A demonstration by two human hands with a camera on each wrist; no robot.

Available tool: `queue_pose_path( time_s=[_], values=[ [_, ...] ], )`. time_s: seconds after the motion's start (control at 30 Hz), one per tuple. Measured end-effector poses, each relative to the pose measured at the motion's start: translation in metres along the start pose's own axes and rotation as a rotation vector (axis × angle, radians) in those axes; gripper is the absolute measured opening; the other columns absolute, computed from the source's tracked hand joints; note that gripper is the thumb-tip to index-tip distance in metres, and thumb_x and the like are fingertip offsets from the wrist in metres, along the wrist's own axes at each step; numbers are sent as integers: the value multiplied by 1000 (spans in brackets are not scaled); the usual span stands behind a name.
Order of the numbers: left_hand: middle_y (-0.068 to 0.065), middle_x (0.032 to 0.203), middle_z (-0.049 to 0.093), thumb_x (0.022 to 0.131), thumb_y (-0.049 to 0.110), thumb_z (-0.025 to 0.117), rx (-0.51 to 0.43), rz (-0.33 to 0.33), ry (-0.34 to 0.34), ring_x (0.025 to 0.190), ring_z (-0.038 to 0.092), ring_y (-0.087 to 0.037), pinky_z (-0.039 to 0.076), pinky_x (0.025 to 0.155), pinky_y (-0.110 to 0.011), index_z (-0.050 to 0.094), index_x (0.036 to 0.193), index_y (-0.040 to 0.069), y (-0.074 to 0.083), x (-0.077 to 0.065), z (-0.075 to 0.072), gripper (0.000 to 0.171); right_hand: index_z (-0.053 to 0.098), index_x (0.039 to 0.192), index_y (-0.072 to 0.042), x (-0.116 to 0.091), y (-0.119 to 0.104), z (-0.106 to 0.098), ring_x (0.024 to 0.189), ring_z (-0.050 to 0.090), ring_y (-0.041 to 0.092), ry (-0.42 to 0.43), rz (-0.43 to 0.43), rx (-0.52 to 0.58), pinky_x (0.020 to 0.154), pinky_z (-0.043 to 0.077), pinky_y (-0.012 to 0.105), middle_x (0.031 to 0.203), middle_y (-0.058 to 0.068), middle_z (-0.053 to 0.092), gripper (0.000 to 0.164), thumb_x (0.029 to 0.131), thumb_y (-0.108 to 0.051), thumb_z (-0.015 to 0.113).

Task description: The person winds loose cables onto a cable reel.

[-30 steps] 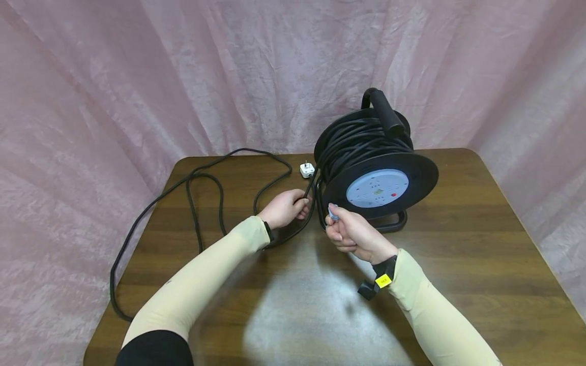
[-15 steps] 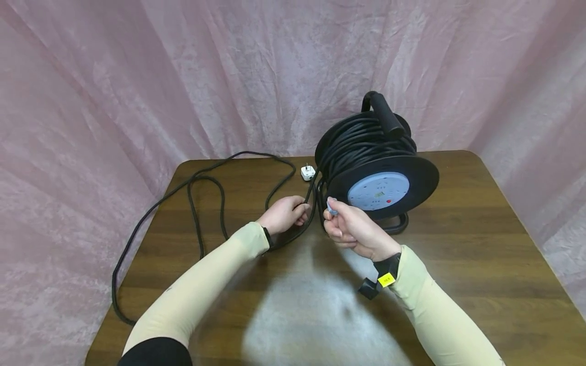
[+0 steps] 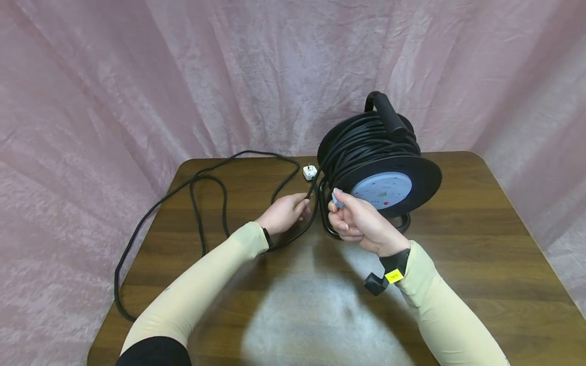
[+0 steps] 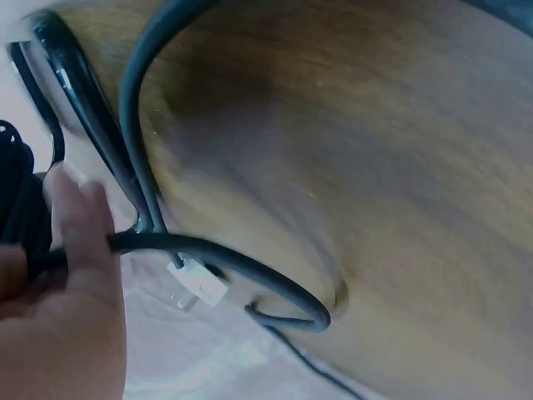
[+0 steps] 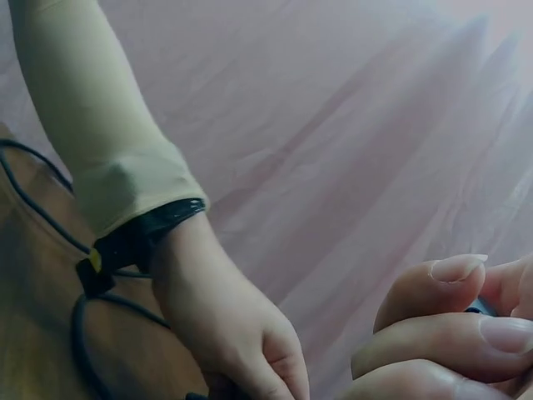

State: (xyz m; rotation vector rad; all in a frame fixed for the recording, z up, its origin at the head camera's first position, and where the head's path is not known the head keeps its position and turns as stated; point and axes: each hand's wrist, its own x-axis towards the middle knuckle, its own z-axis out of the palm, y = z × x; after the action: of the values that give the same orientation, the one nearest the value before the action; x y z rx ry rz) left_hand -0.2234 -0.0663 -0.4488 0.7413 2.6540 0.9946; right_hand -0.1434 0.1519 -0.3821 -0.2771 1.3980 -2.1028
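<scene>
A black cable reel (image 3: 423,175) stands on the table's right half, thickly wound with cable, its pale blue socket panel (image 3: 392,184) facing forward. My right hand (image 3: 363,223) grips the small light blue crank knob (image 3: 337,198) at the reel's left front edge. In the right wrist view, that hand's curled fingers (image 5: 445,337) hide most of the knob. Left of the reel, my left hand (image 3: 281,214) holds the black cable (image 3: 120,269) between thumb and fingers. The left wrist view shows the cable (image 4: 241,262) passing through this hand and looping beyond it.
A white plug (image 3: 309,173) lies by the reel's left side near the back edge. Loose cable loops spread over the table's left half and run along its left edge. A pink curtain (image 3: 256,76) hangs behind the wooden table (image 3: 485,244).
My right hand has moved slightly up and right with the crank knob. The loose cable loop behind my left hand has shifted right. The left hand stays nearly in place.
</scene>
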Motion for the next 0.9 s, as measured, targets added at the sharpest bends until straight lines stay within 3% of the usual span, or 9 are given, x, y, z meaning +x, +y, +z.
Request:
queue_pose_path(
  time_s=[0.17,0.27,0.5,0.8,0.9],
  values=[
    [-4,114,70,108,25,44,275,62,74,108,60,-18,46,95,-40,50,146,13,-1,-4,-6,41,38,92,-7,-4,-9,0,39,21,7,3,-19,-33,38,14,22,58,-2,35,42,109,-44,33],
    [-2,124,67,108,29,44,348,73,71,110,60,-21,46,96,-43,48,148,17,-3,-7,-8,42,38,92,-7,-7,-14,-1,39,21,8,4,-34,-41,39,14,22,59,-1,35,43,109,-45,32],
    [-1,145,52,109,32,39,254,0,9,130,49,-16,39,108,-37,42,152,19,-8,-12,-7,45,38,91,-7,-11,-22,-3,40,23,8,-4,-58,-48,40,14,23,60,-1,35,43,109,-46,32],
    [-3,125,67,109,26,42,233,7,20,125,54,-19,40,107,-38,48,147,12,-15,-14,-7,41,40,90,-7,-15,-29,-7,40,22,9,-8,-99,-59,39,12,25,61,0,34,43,110,-43,29],
    [-5,128,65,108,25,43,235,24,36,124,55,-20,40,107,-39,50,145,10,-17,-14,-8,41,40,90,-7,-17,-32,-9,40,21,10,-14,-113,-48,39,11,25,61,0,34,42,110,-42,29]
  ],
)
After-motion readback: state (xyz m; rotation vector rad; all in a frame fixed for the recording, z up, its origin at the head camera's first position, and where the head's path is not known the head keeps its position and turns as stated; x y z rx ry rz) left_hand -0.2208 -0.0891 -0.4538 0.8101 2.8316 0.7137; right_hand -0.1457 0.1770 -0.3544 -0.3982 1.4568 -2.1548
